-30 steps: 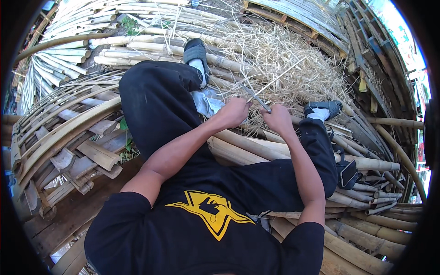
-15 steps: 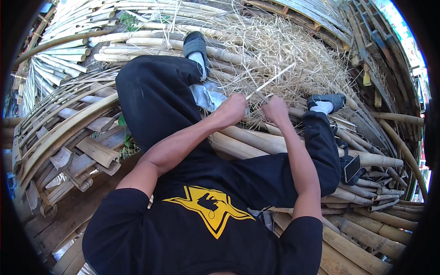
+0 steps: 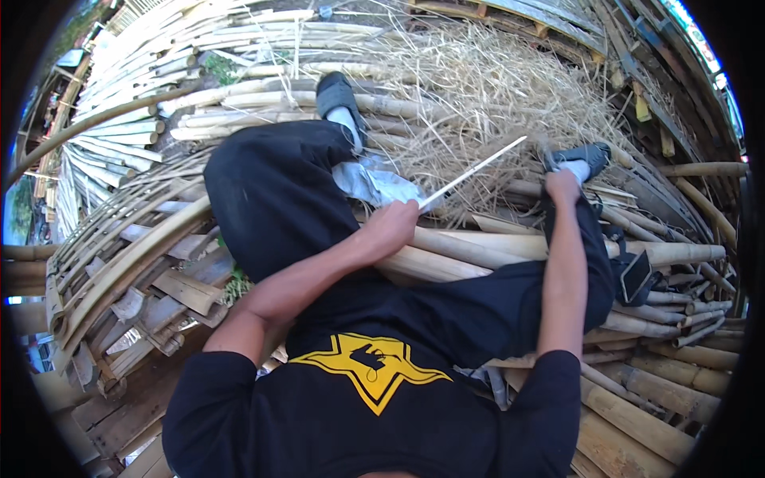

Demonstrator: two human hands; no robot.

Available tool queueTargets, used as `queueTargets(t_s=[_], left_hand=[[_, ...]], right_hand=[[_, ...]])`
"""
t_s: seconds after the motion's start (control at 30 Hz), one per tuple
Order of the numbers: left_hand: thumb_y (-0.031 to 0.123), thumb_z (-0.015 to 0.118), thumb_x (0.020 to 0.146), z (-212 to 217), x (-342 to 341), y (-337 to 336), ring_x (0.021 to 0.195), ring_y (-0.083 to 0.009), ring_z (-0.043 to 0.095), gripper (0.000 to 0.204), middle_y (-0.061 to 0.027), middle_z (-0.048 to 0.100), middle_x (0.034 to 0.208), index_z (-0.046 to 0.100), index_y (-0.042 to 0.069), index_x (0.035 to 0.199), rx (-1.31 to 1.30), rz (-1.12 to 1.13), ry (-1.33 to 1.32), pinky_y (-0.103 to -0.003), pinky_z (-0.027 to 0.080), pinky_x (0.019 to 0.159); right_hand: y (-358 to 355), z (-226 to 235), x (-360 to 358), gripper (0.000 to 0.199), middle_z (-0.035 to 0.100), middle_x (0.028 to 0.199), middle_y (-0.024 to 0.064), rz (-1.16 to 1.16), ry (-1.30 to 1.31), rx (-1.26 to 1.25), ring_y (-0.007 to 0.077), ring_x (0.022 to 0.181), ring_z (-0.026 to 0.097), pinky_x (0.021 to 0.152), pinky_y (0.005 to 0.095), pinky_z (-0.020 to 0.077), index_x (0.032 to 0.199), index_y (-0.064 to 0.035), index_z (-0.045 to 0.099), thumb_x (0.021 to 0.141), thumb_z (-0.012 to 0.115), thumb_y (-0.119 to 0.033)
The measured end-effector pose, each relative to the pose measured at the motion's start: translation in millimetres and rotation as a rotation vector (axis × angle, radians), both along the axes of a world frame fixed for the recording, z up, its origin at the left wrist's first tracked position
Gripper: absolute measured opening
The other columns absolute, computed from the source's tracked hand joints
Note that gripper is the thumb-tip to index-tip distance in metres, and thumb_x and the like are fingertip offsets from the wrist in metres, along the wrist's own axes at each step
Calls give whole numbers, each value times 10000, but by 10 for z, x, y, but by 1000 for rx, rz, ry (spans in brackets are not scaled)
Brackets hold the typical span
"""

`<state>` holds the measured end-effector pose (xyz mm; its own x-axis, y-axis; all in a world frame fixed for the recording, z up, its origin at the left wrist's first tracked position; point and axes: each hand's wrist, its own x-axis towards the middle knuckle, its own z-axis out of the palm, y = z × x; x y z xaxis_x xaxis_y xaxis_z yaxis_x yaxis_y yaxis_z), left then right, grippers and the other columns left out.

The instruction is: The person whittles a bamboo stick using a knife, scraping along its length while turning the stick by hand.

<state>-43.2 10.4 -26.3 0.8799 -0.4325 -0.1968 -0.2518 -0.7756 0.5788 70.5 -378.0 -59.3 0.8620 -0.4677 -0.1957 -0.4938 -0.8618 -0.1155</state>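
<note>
Since before, our right hand [image 3: 562, 188] has drawn away toward the shoe [image 3: 586, 154], closed, contents unclear; left hand [image 3: 396, 226] clamps the thin bamboo strip [image 3: 476, 170]—we keep it steady.

A long, thin, pale bamboo strip [image 3: 474, 170] slants up to the right. Its low end sits in the closed left hand [image 3: 390, 227], its far end over dry straw.

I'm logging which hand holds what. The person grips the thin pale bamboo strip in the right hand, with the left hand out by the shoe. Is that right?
No, the hands are swapped. In the head view the left hand has its grip on the thin pale bamboo strip, and the right hand is out by the shoe.
</note>
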Motion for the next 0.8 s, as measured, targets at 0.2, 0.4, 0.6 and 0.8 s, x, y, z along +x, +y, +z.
queueTargets(t_s=[0.2,0.4,0.6,0.8], left_hand=[[215,449,938,313,389,-146,711,-480,575,265,-283,591,735,525,-34,885,-75,126,-125,-557,451,629],[204,444,935,256,398,-140,708,-446,607,257,-256,613,736,522,-35,882,96,159,-149,-536,476,618],[92,450,875,264,357,-222,673,-411,628,136,-241,614,704,512,-27,854,125,145,-242,-503,494,589],[8,481,788,121,250,-212,682,-375,650,85,-239,623,719,525,-51,831,105,35,-254,-444,522,581]], right_hand=[[274,53,311,419,604,1009,320,59,-124,198,434,990,587,875,472,454,953,85,638,766,515,-269],[1342,588,152,336,625,956,295,349,27,306,412,924,616,829,460,489,887,56,644,755,552,-240],[1787,640,-332,294,634,923,278,499,49,233,402,910,624,815,469,503,848,47,640,749,574,-223],[1630,401,-359,333,619,940,298,541,127,163,411,909,615,812,468,499,852,68,612,739,610,-245]])
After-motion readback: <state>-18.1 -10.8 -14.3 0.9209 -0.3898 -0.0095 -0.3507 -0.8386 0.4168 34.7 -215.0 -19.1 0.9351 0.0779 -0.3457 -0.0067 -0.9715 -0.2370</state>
